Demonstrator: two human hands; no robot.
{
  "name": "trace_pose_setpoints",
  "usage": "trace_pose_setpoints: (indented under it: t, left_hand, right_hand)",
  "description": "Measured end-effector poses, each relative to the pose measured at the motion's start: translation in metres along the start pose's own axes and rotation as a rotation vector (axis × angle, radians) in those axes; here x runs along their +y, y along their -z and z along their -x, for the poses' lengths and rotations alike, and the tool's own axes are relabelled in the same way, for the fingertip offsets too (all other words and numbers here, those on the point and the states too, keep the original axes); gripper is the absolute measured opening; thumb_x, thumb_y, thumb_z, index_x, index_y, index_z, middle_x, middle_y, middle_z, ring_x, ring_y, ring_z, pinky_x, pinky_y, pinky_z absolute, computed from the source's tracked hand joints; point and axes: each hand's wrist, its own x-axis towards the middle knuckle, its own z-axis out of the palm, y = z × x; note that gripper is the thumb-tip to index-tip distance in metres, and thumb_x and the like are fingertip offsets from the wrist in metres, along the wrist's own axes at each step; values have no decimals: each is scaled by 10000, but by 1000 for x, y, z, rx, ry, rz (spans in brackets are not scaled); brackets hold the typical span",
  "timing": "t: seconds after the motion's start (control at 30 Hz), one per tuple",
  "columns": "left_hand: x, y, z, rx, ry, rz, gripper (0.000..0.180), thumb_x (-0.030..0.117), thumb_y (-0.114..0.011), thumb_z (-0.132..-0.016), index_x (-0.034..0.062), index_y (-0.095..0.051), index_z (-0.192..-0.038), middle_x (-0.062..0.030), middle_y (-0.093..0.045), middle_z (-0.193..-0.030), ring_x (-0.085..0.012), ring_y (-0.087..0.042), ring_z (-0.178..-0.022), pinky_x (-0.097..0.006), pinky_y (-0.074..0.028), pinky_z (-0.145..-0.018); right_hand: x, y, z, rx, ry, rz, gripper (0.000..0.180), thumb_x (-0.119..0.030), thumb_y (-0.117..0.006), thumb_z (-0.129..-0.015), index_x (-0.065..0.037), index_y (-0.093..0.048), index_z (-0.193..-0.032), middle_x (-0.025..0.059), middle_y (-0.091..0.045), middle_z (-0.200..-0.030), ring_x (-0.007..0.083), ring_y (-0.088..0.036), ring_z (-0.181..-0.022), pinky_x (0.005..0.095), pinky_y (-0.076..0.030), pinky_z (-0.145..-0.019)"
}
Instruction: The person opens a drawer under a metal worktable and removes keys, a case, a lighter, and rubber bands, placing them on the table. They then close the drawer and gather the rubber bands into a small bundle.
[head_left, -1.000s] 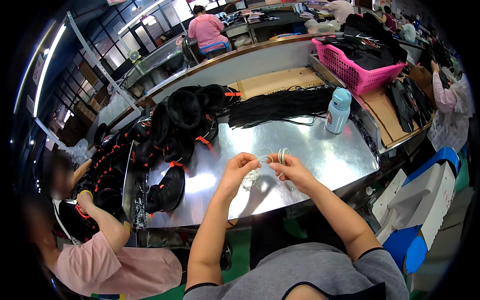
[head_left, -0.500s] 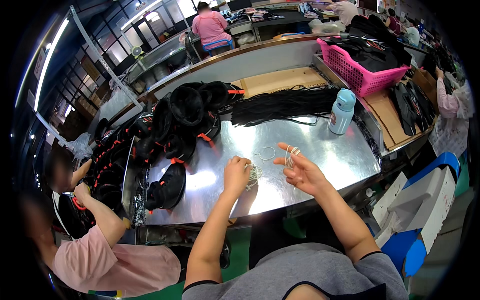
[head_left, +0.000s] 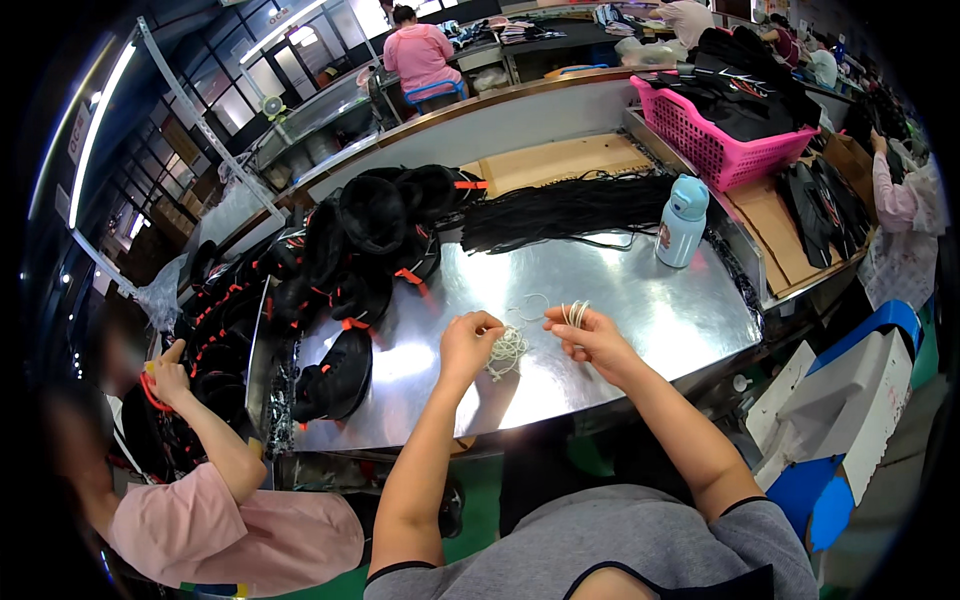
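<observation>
Thin white cord lies in a loose tangle [head_left: 508, 347] on the shiny metal table, close against my left hand [head_left: 466, 346]. That hand is closed, thumb and fingertips pinched together on a strand at the tangle's edge. Several turns of the same cord [head_left: 577, 314] are wound round the fingers of my right hand [head_left: 598, 346]. Its fingers are bent inward with the thumb below, facing the left hand. Between the two hands a thin loop of the cord [head_left: 537, 298] curves over the tabletop.
Black shoes with orange tabs [head_left: 370, 215] are heaped at the left. Beyond my hands lie a bundle of black laces [head_left: 560, 210] and a light blue bottle [head_left: 682, 222]. A pink basket [head_left: 722, 150] of black pieces stands far right. A co-worker's arm [head_left: 215, 425] is at the left.
My right fingers have drawn in from a wider spread. The left fingertips have stretched slightly toward the right hand, and the cord loop between them has shifted. The co-worker's hand has risen.
</observation>
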Motion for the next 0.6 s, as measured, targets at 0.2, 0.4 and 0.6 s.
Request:
trace_pose_setpoints:
  t: [0.2, 0.4, 0.6]
  left_hand:
    - [44, 25, 8, -152, 44, 394, 92, 66, -676, -804, -10, -687, -854, -25, -625, -760, -104, -549, -747, -253, -439, -714]
    - [32, 11, 2, -156, 2, 457, 132, 102, -680, -809, -11, -676, -875, -21, -647, -773, -112, -569, -737, -266, -457, -709]
    - [-1, -7, -7, -39, 36, 267, 115, 124, -661, -812, 40, -686, -887, -93, -672, -919, -191, -596, -843, -310, -469, -755]
  right_hand:
    - [0, -26, -13, -2, 145, 221, 384, -203, -721, -826, -51, -612, -1161, -42, -566, -705, 25, -425, -553, 181, -313, -503]
    - [11, -6, -21, -197, -80, -244, 230, -199, -600, -921, -29, -614, -1075, 12, -618, -836, 21, -388, -520, 169, -298, -445]
    - [14, 6, -7, -361, -195, -697, 267, -216, -491, -985, -43, -543, -1182, 35, -596, -882, 31, -375, -531, 163, -317, -464]
